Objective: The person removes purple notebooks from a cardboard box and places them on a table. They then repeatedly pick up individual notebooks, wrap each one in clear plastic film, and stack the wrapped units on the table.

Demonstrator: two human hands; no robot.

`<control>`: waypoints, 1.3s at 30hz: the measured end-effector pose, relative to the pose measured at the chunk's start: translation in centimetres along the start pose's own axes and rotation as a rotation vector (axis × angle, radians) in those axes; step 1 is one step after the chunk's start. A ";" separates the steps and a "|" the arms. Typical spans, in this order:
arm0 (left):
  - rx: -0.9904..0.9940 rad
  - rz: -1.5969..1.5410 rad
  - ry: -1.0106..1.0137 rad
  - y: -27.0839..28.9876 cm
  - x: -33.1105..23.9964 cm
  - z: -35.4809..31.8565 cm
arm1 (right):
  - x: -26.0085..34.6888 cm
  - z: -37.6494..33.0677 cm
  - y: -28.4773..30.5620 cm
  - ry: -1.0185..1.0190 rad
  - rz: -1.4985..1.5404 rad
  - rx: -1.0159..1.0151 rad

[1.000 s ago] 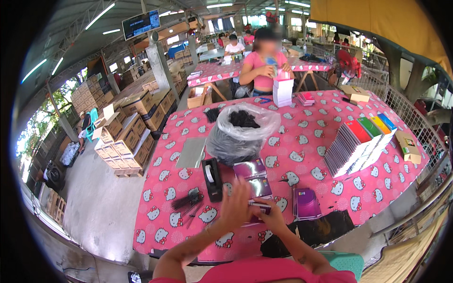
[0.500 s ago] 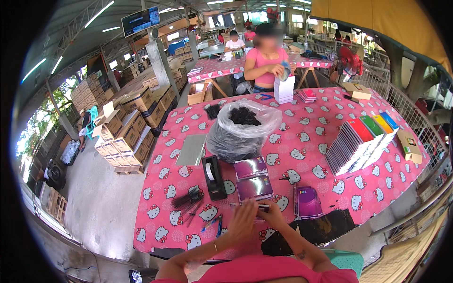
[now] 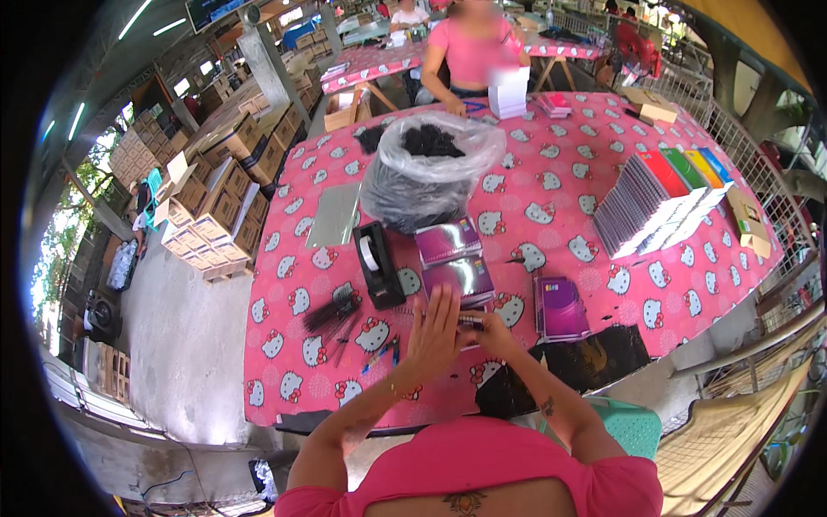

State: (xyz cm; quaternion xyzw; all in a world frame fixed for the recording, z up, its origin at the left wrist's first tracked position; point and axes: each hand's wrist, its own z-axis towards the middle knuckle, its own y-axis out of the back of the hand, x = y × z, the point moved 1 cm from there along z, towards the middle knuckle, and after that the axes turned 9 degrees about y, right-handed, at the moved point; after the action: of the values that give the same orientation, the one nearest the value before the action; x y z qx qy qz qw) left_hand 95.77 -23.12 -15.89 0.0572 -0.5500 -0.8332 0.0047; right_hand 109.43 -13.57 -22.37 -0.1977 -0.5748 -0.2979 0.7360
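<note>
My left hand point(image 3: 435, 332) lies flat with its fingers straight and together, pressed on a small purple pack point(image 3: 470, 320) at the near part of the pink patterned table point(image 3: 568, 164). My right hand point(image 3: 500, 332) grips the same pack from the right side. Just beyond the hands lie two shiny purple packs point(image 3: 457, 258) and a black tape dispenser point(image 3: 377, 263). Another purple pack point(image 3: 560, 306) sits to the right. Most of the held pack is hidden by my fingers.
A clear bag of black pieces point(image 3: 426, 168) stands mid-table. Thin black sticks point(image 3: 332, 310) and a blue pen point(image 3: 379, 355) lie left of my hands. Rows of coloured packs point(image 3: 663, 202) fill the right. A person in pink point(image 3: 474, 52) works opposite. Cardboard boxes point(image 3: 215, 198) are stacked at left.
My left hand's fingers were spread; they have come together and lie flat on the pack. Both hands have shifted a little farther onto the table.
</note>
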 end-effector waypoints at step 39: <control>-0.005 -0.452 -0.157 2.3 -1.6 1.7 | 9.0 -0.2 4.5 0.201 -0.611 -0.118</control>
State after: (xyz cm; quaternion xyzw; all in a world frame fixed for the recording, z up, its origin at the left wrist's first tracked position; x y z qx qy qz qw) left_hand 97.04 -22.35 -12.96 0.1139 -0.5199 -0.8163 -0.2244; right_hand 114.02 -12.26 -13.56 -0.0279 -0.5137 -0.5558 0.6531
